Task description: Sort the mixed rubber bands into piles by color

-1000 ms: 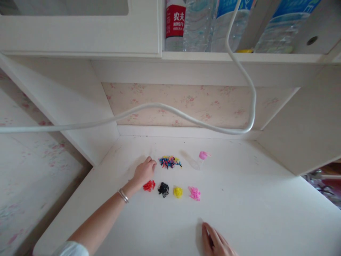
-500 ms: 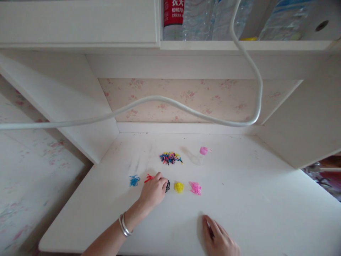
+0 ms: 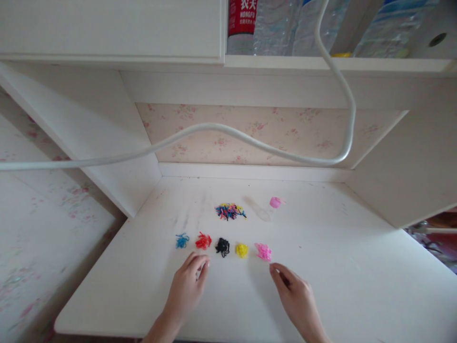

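Small heaps of thin rubber bands lie in a row on the white desk: blue [image 3: 182, 240], red [image 3: 203, 241], black [image 3: 223, 247], yellow [image 3: 242, 250] and pink [image 3: 263, 251]. Behind them is a mixed-colour heap of bands [image 3: 230, 211]. My left hand [image 3: 188, 278] hovers just in front of the red heap, fingers curled and thumb close to the index finger. In front of the pink heap, my right hand [image 3: 293, 288] has thumb and index finger pinched together. Anything in either pinch is too small to make out.
A clear container with a pink lid [image 3: 275, 202] stands behind the pink heap. A white cable [image 3: 214, 127] crosses the view in front of the wall. Water bottles [image 3: 274, 28] fill the shelf above, and side panels bound the desk [image 3: 342, 286].
My left hand has drawn back from the black heap toward me, uncovering the red and black heaps. My right hand has moved forward, close to the pink heap.
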The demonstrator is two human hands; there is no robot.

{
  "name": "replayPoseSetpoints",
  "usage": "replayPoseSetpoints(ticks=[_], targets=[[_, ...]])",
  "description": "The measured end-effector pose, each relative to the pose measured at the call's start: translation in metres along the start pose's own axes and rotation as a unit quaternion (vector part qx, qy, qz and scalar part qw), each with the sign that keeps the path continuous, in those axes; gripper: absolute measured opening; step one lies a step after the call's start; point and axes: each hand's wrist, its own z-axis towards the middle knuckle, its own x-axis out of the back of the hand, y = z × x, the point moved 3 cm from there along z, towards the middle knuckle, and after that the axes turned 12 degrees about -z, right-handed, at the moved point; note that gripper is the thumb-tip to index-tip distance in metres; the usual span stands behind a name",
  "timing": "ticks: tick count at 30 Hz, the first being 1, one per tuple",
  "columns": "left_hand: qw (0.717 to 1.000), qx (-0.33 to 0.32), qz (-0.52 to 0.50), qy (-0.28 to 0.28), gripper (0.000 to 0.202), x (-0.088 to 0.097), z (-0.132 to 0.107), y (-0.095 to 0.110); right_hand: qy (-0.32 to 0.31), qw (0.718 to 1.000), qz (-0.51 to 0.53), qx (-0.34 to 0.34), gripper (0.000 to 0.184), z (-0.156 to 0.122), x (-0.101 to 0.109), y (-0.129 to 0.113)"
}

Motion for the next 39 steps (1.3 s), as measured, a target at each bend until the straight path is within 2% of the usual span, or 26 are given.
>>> replayPoseSetpoints(ticks=[3, 5, 8, 11, 15, 22, 31, 36, 39], targets=[[0.998, 0.027, 0.001, 0.049, 0.029, 0.013, -0.028, -0.025, -0.018, 0.997, -0.049, 0.065, 0.039, 0.038, 0.006, -0.033], [0.996, 0.032, 0.011, 0.087, 0.027, 0.023, -0.043, -0.043, -0.044, 0.988, -0.125, 0.084, 0.037, 0.066, 0.000, -0.052], [0.989, 0.026, 0.032, 0.145, 0.026, 0.034, -0.056, -0.064, -0.063, 0.977, -0.176, 0.098, 0.035, 0.106, -0.015, -0.074], [0.983, 0.032, 0.045, 0.173, 0.024, 0.037, -0.060, -0.072, -0.071, 0.967, -0.217, 0.110, 0.039, 0.138, -0.029, -0.089], [0.986, 0.037, 0.057, 0.152, 0.021, 0.030, -0.058, -0.068, -0.078, 0.954, -0.266, 0.118, 0.038, 0.164, -0.038, -0.098], [0.985, 0.026, 0.093, 0.144, 0.020, 0.026, -0.059, -0.069, -0.068, 0.946, -0.287, 0.134, 0.035, 0.171, -0.044, -0.098], [0.984, 0.020, 0.127, 0.127, 0.018, 0.023, -0.059, -0.068, -0.023, 0.968, -0.220, 0.115, 0.033, 0.165, -0.029, -0.089], [0.982, 0.013, 0.141, 0.126, 0.018, 0.022, -0.059, -0.067, -0.018, 0.980, -0.158, 0.116, 0.038, 0.150, -0.023, -0.085], [0.981, 0.015, 0.146, 0.126, 0.019, 0.022, -0.060, -0.066, -0.041, 0.982, -0.129, 0.133, 0.042, 0.132, -0.025, -0.092]])
